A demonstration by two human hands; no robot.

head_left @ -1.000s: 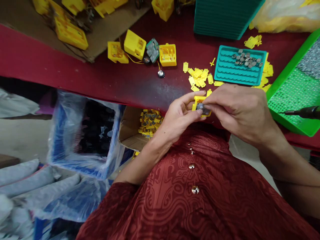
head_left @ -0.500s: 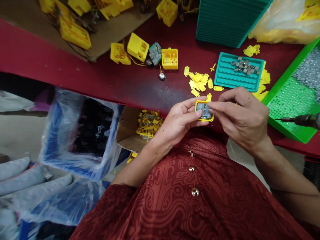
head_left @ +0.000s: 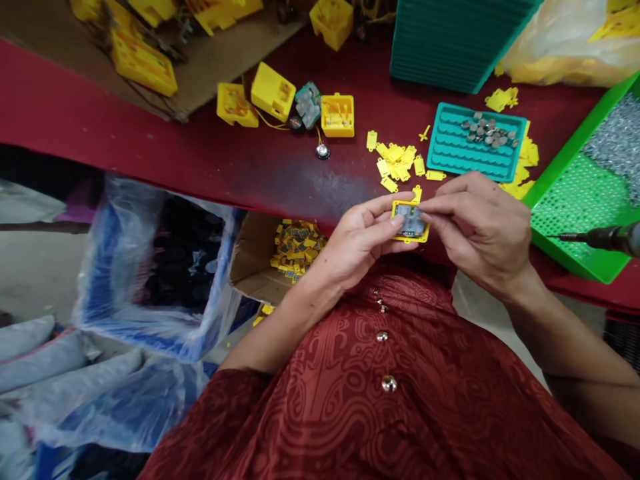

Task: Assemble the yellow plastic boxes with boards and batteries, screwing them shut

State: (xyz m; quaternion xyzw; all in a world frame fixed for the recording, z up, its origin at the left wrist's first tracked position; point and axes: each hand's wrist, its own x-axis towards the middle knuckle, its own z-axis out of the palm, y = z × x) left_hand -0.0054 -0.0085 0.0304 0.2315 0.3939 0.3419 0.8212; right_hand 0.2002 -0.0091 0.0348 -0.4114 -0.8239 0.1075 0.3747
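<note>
My left hand [head_left: 353,237] grips a small yellow plastic case [head_left: 413,223] by its left side, thumb laid over the edge. A grey and green insert fills the case's open face. At the right rim my right hand [head_left: 487,233] pinches thumb and forefinger together against the insert; whatever lies between the fingertips is hidden. Just beyond the case is a heap of small yellow covers [head_left: 396,161], one of them close behind the case's top edge. Farther right, a teal ribbed tray [head_left: 450,157] carries several silver button cells [head_left: 493,137].
A power screwdriver [head_left: 607,240] juts in at right, over a green basket [head_left: 565,200] of metal screws [head_left: 617,143]. Larger yellow housings [head_left: 274,92] with wires lie at the back. Stacked teal trays [head_left: 460,40] stand behind. Below left are a cardboard box [head_left: 253,267] and a blue crate [head_left: 95,280].
My right fingertips have shifted slightly along the case's right side, and the hand has drawn in a little. My left hand keeps its hold. The whole view has moved slightly.
</note>
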